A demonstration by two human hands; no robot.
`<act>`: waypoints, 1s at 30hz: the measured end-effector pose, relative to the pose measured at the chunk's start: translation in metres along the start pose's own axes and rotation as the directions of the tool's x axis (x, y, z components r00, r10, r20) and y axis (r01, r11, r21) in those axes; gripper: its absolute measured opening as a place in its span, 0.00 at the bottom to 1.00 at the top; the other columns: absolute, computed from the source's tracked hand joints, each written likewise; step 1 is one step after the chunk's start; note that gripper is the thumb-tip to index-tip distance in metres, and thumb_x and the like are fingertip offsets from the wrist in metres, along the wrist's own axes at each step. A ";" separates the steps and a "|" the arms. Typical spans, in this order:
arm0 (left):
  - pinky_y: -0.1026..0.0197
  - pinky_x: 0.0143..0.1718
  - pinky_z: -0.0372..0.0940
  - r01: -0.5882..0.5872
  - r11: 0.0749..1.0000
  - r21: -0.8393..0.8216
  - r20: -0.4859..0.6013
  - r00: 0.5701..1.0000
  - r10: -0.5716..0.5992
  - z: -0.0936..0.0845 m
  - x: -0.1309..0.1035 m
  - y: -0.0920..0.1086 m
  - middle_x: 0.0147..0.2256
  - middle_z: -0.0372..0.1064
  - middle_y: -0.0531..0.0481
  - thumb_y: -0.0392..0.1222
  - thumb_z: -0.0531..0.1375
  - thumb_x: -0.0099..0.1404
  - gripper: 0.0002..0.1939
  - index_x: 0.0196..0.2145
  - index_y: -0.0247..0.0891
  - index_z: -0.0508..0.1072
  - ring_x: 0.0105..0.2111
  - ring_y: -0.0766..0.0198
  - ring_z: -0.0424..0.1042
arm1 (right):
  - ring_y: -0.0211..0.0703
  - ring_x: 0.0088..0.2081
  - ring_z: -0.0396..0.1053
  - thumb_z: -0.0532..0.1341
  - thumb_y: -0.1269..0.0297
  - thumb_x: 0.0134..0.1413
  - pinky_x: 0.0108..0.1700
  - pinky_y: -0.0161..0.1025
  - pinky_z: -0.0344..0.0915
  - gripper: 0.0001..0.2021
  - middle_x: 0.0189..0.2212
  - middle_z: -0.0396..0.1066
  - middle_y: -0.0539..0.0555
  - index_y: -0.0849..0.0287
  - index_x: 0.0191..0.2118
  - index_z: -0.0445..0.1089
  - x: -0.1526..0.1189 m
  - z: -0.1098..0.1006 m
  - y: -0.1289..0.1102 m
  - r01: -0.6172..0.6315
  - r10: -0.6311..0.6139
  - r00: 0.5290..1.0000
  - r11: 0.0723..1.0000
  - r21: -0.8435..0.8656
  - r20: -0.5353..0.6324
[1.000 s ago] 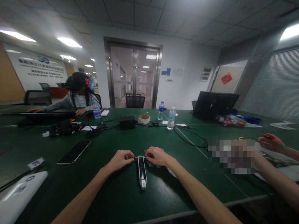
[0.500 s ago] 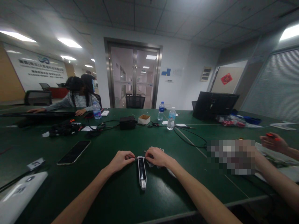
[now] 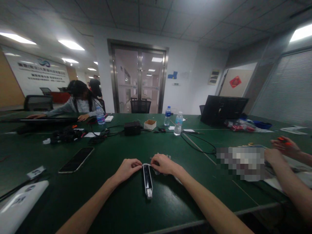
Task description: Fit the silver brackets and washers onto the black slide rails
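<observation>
A slim white-framed device (image 3: 147, 177) with a dark face and a silvery near end lies lengthwise on the green table. At its far left corner, my left hand (image 3: 130, 168) is closed in a pinch, thumb against fingers. My right hand (image 3: 162, 163) pinches at the far right corner. Whatever lies between the fingertips of either hand is too small and hidden to make out. Behind and beneath the right hand are several tiny ring-like pieces (image 3: 167, 156) and a crumpled clear scrap (image 3: 157, 172), partly covered.
A phone (image 3: 76, 160) lies left, with a white case-like object (image 3: 24, 201) nearer. Farther back stand a black box (image 3: 132, 128), a small open carton (image 3: 149, 124) and water bottles (image 3: 178, 124). On the right, a co-worker's hands (image 3: 284, 148) hold something orange; a blurred patch sits beside them.
My left fingertips have come slightly closer to the device's far corner. My right hand stays almost still. The co-worker's nearer hand on the right has shifted.
</observation>
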State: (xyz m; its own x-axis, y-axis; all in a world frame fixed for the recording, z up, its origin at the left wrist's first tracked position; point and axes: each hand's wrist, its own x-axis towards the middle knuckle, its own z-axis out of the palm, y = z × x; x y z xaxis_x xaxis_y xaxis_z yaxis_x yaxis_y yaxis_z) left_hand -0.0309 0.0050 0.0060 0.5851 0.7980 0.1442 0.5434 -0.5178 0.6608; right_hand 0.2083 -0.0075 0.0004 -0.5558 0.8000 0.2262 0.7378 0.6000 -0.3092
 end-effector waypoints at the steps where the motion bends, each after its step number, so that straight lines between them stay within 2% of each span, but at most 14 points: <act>1: 0.64 0.36 0.66 0.001 1.000 0.002 -0.005 1.000 -0.001 0.001 0.000 0.000 0.36 0.76 0.51 0.48 0.57 0.62 0.16 0.40 0.37 0.77 0.33 0.63 0.72 | 0.39 0.35 0.67 0.58 0.65 0.58 0.38 0.35 0.61 0.07 0.33 0.70 0.52 0.60 0.36 0.72 0.000 0.000 0.000 0.005 -0.005 1.000 1.000 -0.002 -0.001; 7: 0.64 0.34 0.65 -0.001 1.000 0.005 -0.014 1.000 0.001 0.001 0.000 -0.002 0.34 0.76 0.51 0.48 0.57 0.62 0.15 0.39 0.37 0.77 0.32 0.63 0.71 | 0.40 0.37 0.67 0.58 0.65 0.58 0.39 0.35 0.61 0.07 0.34 0.71 0.53 0.60 0.37 0.73 -0.001 -0.011 -0.002 -0.025 0.024 0.999 0.998 -0.054 -0.025; 12: 0.63 0.34 0.65 0.013 1.000 0.017 -0.004 1.000 -0.013 0.001 0.000 0.000 0.35 0.75 0.50 0.49 0.57 0.62 0.16 0.41 0.36 0.76 0.32 0.62 0.71 | 0.42 0.39 0.67 0.56 0.68 0.59 0.41 0.35 0.60 0.09 0.37 0.71 0.57 0.61 0.39 0.73 -0.008 -0.034 0.010 -0.157 0.141 0.985 0.969 -0.189 -0.094; 15: 0.63 0.34 0.65 0.008 1.000 0.025 -0.003 1.000 -0.008 0.001 0.000 0.000 0.36 0.75 0.50 0.50 0.56 0.63 0.17 0.41 0.37 0.76 0.32 0.63 0.70 | 0.43 0.41 0.67 0.56 0.70 0.58 0.41 0.35 0.60 0.09 0.38 0.71 0.57 0.60 0.40 0.73 -0.013 -0.040 0.022 -0.235 0.219 0.971 0.945 -0.228 -0.095; 18: 0.62 0.34 0.65 0.009 0.999 0.033 -0.004 1.000 -0.009 0.002 0.000 -0.002 0.38 0.74 0.50 0.50 0.55 0.63 0.17 0.42 0.38 0.75 0.33 0.62 0.70 | 0.43 0.41 0.68 0.57 0.70 0.56 0.42 0.35 0.60 0.09 0.38 0.72 0.56 0.59 0.39 0.74 -0.015 -0.038 0.030 -0.232 0.228 0.973 0.948 -0.220 -0.046; 22: 0.62 0.34 0.65 0.007 0.999 0.044 -0.009 1.000 -0.006 0.003 0.001 -0.005 0.38 0.75 0.50 0.50 0.55 0.63 0.17 0.43 0.38 0.75 0.33 0.62 0.70 | 0.43 0.39 0.69 0.59 0.65 0.55 0.40 0.34 0.61 0.09 0.38 0.73 0.55 0.56 0.39 0.75 -0.013 -0.029 0.034 -0.188 0.200 0.978 0.967 -0.171 0.052; 26: 0.62 0.33 0.65 0.000 0.998 0.071 -0.027 1.000 0.002 0.004 0.002 -0.007 0.38 0.75 0.50 0.50 0.55 0.63 0.17 0.42 0.38 0.75 0.32 0.62 0.70 | 0.41 0.35 0.71 0.61 0.65 0.51 0.37 0.32 0.62 0.09 0.35 0.75 0.52 0.56 0.38 0.76 -0.010 -0.023 0.034 -0.261 0.270 0.953 0.962 -0.081 0.137; 30: 0.62 0.33 0.65 -0.014 0.997 0.076 -0.033 0.999 0.017 0.004 0.001 -0.007 0.38 0.75 0.49 0.51 0.56 0.62 0.18 0.43 0.37 0.75 0.31 0.62 0.70 | 0.38 0.33 0.72 0.60 0.67 0.49 0.33 0.30 0.61 0.10 0.33 0.76 0.52 0.58 0.38 0.75 -0.009 -0.021 0.031 -0.303 0.305 0.941 0.952 -0.038 0.147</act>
State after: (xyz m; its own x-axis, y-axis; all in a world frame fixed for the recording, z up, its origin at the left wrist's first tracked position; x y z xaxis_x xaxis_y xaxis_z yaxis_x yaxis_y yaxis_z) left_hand -0.0319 0.0079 -0.0008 0.5740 0.7989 0.1793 0.5789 -0.5509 0.6011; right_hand 0.2441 0.0037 0.0082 -0.3539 0.9351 -0.0177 0.8855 0.3289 -0.3281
